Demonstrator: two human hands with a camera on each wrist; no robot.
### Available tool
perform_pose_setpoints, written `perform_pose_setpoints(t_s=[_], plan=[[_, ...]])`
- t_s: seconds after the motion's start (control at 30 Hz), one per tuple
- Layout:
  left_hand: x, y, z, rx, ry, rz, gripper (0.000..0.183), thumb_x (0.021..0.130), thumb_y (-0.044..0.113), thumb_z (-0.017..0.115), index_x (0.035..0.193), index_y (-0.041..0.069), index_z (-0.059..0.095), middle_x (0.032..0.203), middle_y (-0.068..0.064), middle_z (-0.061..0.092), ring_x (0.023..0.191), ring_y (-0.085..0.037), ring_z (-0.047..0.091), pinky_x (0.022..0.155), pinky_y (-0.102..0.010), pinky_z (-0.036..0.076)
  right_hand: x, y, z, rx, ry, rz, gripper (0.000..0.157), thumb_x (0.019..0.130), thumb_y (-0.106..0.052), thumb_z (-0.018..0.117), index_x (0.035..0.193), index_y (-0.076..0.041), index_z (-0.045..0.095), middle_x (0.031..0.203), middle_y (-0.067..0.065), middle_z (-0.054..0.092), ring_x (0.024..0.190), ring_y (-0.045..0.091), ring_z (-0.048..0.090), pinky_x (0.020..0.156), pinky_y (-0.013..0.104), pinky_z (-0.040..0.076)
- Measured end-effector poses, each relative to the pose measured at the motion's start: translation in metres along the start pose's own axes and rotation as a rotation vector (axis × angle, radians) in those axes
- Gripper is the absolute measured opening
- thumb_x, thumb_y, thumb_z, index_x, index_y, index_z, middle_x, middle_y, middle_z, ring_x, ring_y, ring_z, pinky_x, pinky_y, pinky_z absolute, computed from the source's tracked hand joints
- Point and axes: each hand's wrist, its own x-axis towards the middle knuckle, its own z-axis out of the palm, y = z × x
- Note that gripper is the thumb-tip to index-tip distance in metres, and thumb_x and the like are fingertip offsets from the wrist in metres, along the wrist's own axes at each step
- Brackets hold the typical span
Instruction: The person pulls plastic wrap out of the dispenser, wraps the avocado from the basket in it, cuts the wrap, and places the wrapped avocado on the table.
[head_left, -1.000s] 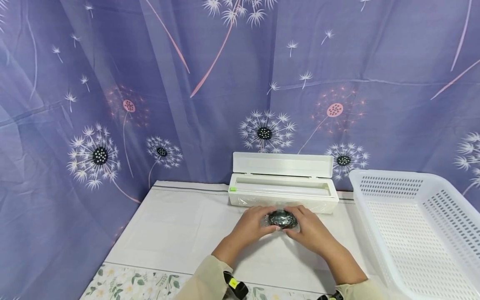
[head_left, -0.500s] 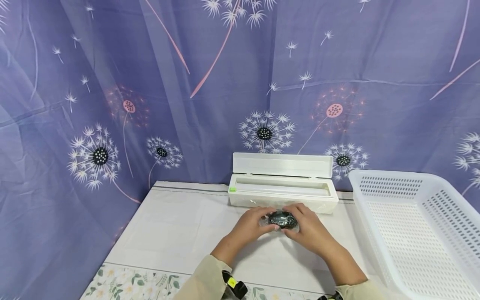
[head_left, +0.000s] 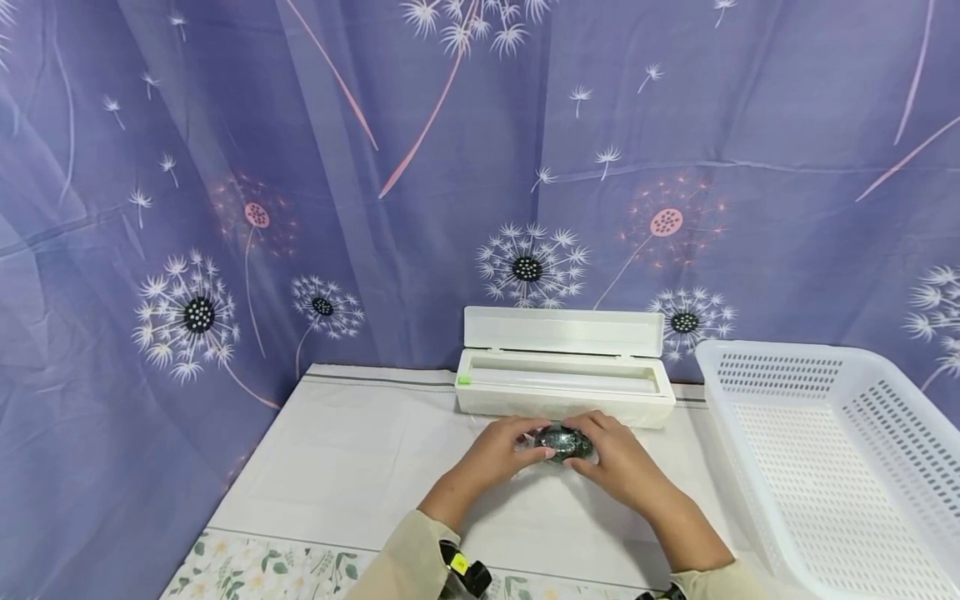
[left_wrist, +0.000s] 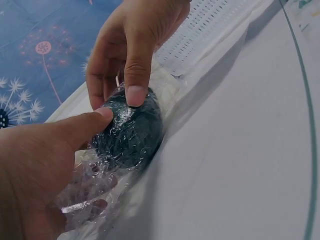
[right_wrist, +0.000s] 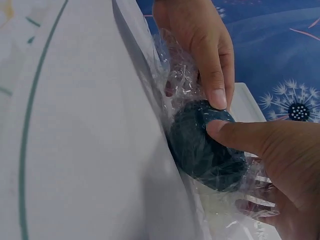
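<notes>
A dark green oval, which looks like an avocado, is wrapped in clear, wrinkled cling film. My left hand holds it from the left and my right hand from the right. Both thumbs press on its near face, as both wrist views show, while the other fingers pass behind it and are partly hidden. Loose film bunches out at both ends of the avocado, under the fingers. Just behind the hands stands a white cling film dispenser, its lid raised and a roll inside.
To the right is a white perforated plastic basket. The table has a white cloth with a flowered front border. A purple dandelion-print curtain hangs behind the table and along its left side.
Both hands stay on the wrapped avocado, which has turned or tilted slightly between the fingers. The dispenser and basket have not moved; the head view has shifted very slightly.
</notes>
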Motion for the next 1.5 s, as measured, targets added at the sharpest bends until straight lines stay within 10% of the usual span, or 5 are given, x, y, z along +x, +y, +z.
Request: perform_pose_setpoints(t_s=[0.73,1.13,1.5], plan=[[-0.005,0.022,-0.015,0.12,0.016,0.058,0.054,0.078,0.044,0.077,0.128,0.03,0.061,0.122,0.008,0.062,0.116,-0.012,0.056,0.101,-0.034,0.047,-0.001,-0.001,-0.006,0.172,-0.171,0.112,0.05,0.091,-0.048,0.061,0.129,-0.016,0.06,0.127,0.005,0.063,0.12,0.031,0.059,0.1,0.053,0.047],[-0.007,0.027,-0.017,0.112,-0.137,0.065,0.059,0.067,0.042,0.086,0.119,0.024,0.063,0.12,0.008,0.063,0.115,-0.008,0.057,0.104,-0.028,0.045,-0.002,-0.001,-0.008,0.306,-0.331,0.163,0.042,0.095,-0.051,0.052,0.126,-0.024,0.063,0.119,-0.002,0.068,0.108,0.02,0.064,0.087,0.043,0.052],[-0.01,0.026,-0.018,-0.014,-0.231,-0.02,0.039,0.071,0.048,0.081,0.101,0.027,0.069,0.088,0.019,0.065,0.077,0.002,0.055,0.068,-0.016,0.045,-0.001,-0.002,-0.007,0.254,-0.243,0.094,0.031,0.096,-0.038,0.056,0.116,-0.018,0.069,0.106,-0.008,0.071,0.098,0.012,0.066,0.087,0.039,0.053]])
